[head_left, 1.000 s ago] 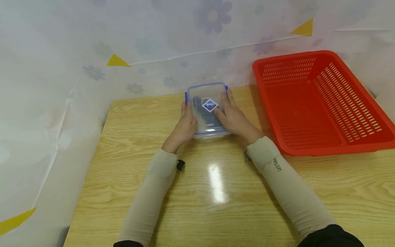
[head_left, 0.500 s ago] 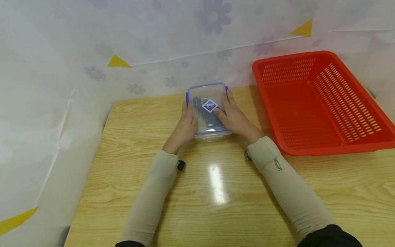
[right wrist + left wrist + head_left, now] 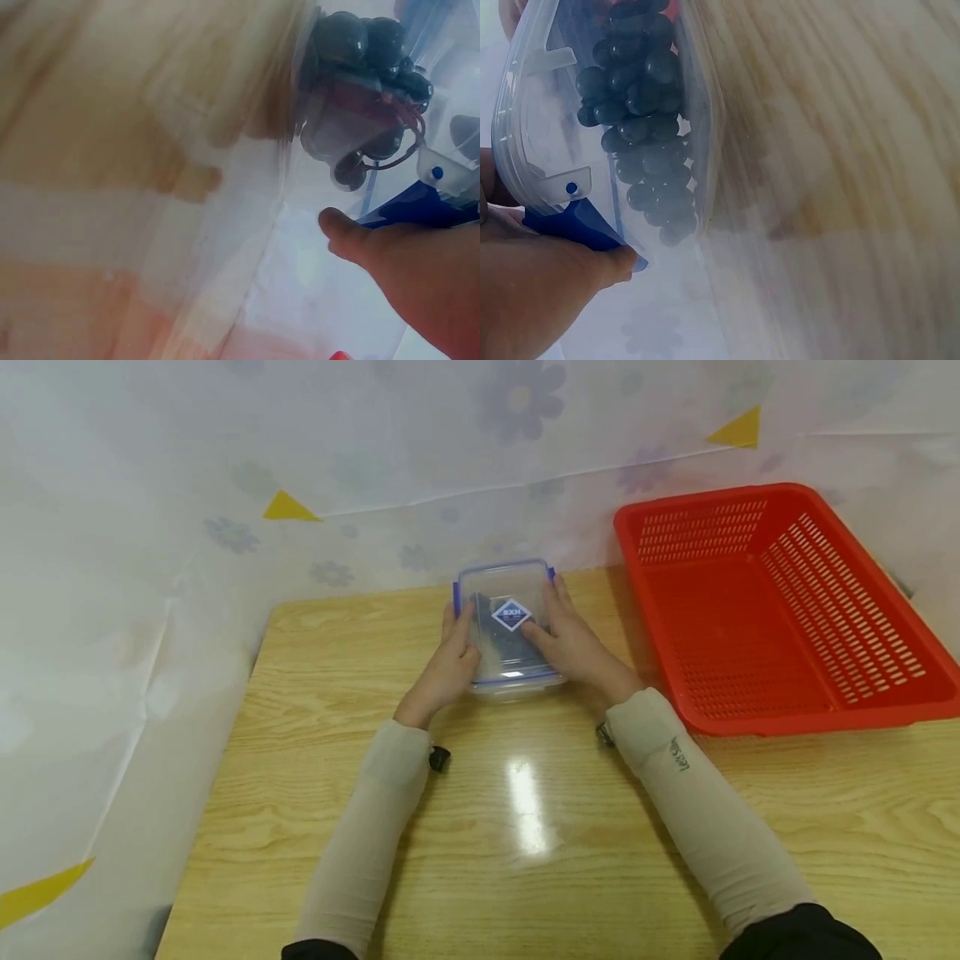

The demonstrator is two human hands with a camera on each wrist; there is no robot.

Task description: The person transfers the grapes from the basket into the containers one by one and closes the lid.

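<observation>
A clear plastic food container (image 3: 502, 580) with a blue-edged lid and a diamond-shaped label lies near the table's back edge. Through its wall in the left wrist view shows a bunch of dark grapes (image 3: 637, 86). My left hand (image 3: 444, 670) grips the container's left side, a fingertip on the blue latch (image 3: 581, 223). On the opposite side my right hand (image 3: 581, 647) holds it, the thumb on the lid beside the label and a finger along the other blue latch (image 3: 420, 206). Lower fingers are partly hidden by the container.
A red perforated basket (image 3: 742, 635) stands to the right on the wood-grain table (image 3: 352, 652), close to my right hand. Flower-patterned white sheeting (image 3: 420, 452) rises behind the table and along its left side.
One finger of my left hand has shifted slightly inward over the lid's left rim. The container and my right hand stay nearly in place.
</observation>
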